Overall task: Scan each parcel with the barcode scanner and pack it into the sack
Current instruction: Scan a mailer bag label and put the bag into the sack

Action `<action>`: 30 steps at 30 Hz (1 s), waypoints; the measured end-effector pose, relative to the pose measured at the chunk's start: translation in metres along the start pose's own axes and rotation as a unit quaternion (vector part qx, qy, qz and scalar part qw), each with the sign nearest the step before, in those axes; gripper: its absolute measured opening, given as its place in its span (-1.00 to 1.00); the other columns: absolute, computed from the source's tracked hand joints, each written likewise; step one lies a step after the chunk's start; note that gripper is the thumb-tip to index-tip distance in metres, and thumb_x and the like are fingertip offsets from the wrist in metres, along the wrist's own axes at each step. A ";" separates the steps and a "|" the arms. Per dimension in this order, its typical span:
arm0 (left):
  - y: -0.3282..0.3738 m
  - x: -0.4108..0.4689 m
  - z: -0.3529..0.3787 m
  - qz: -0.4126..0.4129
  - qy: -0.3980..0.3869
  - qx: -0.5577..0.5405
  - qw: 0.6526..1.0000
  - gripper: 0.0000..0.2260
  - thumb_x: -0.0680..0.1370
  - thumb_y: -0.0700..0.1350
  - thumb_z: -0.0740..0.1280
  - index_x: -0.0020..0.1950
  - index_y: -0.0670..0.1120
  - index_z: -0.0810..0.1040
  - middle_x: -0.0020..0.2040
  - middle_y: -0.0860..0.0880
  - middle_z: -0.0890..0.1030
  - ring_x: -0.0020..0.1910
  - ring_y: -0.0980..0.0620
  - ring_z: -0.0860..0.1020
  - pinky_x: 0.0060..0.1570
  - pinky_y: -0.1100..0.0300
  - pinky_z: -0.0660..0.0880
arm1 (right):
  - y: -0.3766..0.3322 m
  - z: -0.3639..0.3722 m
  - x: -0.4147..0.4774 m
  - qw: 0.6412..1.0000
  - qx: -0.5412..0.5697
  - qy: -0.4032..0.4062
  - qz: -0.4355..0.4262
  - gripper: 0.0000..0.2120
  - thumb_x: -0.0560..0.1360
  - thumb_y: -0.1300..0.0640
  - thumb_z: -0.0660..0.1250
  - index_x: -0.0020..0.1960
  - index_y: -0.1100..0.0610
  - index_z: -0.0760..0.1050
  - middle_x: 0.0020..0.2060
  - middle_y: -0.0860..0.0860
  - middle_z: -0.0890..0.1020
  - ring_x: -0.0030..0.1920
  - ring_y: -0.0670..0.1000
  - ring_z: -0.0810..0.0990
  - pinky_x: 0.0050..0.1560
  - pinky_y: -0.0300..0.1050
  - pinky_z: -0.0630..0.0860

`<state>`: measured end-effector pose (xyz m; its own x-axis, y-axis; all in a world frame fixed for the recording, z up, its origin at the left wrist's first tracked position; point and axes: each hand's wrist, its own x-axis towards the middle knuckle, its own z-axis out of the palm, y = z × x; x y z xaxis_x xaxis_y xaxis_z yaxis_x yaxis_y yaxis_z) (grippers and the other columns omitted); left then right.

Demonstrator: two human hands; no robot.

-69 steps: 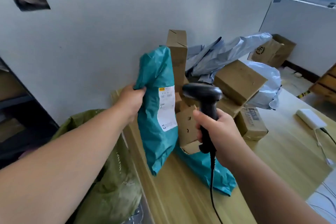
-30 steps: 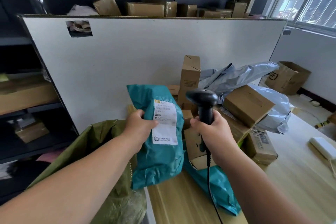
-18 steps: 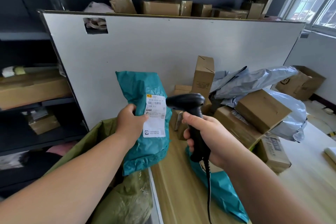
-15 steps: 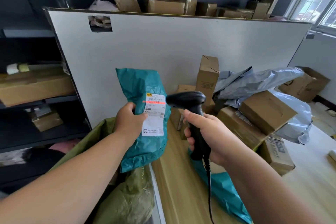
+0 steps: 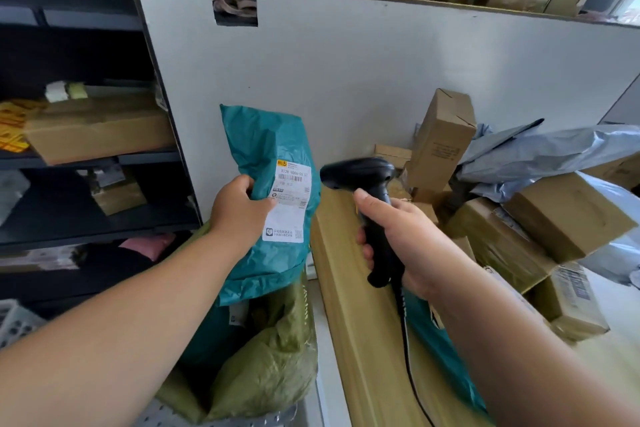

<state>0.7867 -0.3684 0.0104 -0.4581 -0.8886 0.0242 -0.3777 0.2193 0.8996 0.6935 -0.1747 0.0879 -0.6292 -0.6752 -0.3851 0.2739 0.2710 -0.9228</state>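
Parcel: teal plastic mailer bag, long axis upright, your left hand gripping its edge.
Scanner: black handheld barcode scanner, clenched in your right hand just beside it.
Sack: olive woven sack straight below the parcel, left hand's nearer imo.

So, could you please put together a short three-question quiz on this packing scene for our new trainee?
1. True or false: the left hand holds the teal parcel with its white label facing the camera.
2. What does the right hand grip? A) the barcode scanner B) a tape gun C) a phone
3. Fill in: the green sack sits ___ the held parcel.

Key: 1 true; 2 A; 3 below.
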 end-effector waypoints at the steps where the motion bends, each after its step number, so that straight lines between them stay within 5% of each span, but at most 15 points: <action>1: -0.007 0.005 -0.007 0.000 0.004 0.012 1.000 -0.91 0.46 -0.20 0.40 -0.13 -0.12 0.51 -0.18 -0.04 0.60 -0.17 -0.08 0.59 -0.19 0.00 0.54 | 0.003 0.006 0.004 1.000 -0.001 -0.001 0.006 -0.72 0.56 -0.07 0.36 0.07 0.13 0.46 -0.44 0.01 0.55 -0.45 -0.03 0.47 -0.41 -0.17 0.49; 9: -0.096 0.031 -0.042 -0.061 -0.001 0.080 0.995 -0.92 0.46 -0.17 0.40 -0.12 -0.11 0.51 -0.17 -0.03 0.61 -0.19 -0.06 0.59 -0.23 0.04 0.51 | 0.037 0.062 0.045 0.998 -0.024 -0.015 0.053 -0.77 0.58 -0.04 0.34 0.06 0.12 0.45 -0.38 0.06 0.52 -0.46 -0.02 0.44 -0.43 -0.16 0.45; 15: -0.160 0.030 -0.032 -0.084 -0.062 0.098 0.990 -0.88 0.45 -0.19 0.37 -0.22 -0.04 0.46 -0.25 0.01 0.60 -0.28 0.01 0.55 -0.38 0.18 0.31 | 0.064 0.088 0.077 0.994 -0.047 0.000 0.099 -0.75 0.57 -0.05 0.35 0.12 0.11 0.47 -0.40 0.04 0.54 -0.44 -0.01 0.45 -0.36 -0.08 0.45; 20: -0.207 0.036 -0.009 -0.131 -0.116 0.129 0.976 -0.90 0.45 -0.14 0.39 -0.15 -0.08 0.48 -0.22 0.02 0.59 -0.22 -0.02 0.57 -0.24 0.09 0.46 | 0.086 0.101 0.097 0.991 -0.056 0.015 0.118 -0.75 0.57 -0.03 0.35 0.00 0.16 0.45 -0.38 0.09 0.51 -0.45 0.02 0.42 -0.35 -0.06 0.41; 30: -0.283 0.037 0.013 -0.205 -0.264 0.235 0.913 -0.77 0.50 -0.13 0.37 0.13 -0.14 0.56 0.08 -0.13 0.60 0.05 -0.16 0.57 0.07 0.03 0.51 | 0.119 0.114 0.121 0.986 -0.071 0.031 0.147 -0.71 0.56 -0.05 0.34 0.10 0.17 0.46 -0.40 0.06 0.51 -0.46 0.00 0.43 -0.37 -0.08 0.40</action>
<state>0.8660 -0.4580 -0.2495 -0.4779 -0.6436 -0.5978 -0.8510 0.1704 0.4968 0.7333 -0.3025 -0.0670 -0.5823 -0.5105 -0.6327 0.3496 0.5454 -0.7618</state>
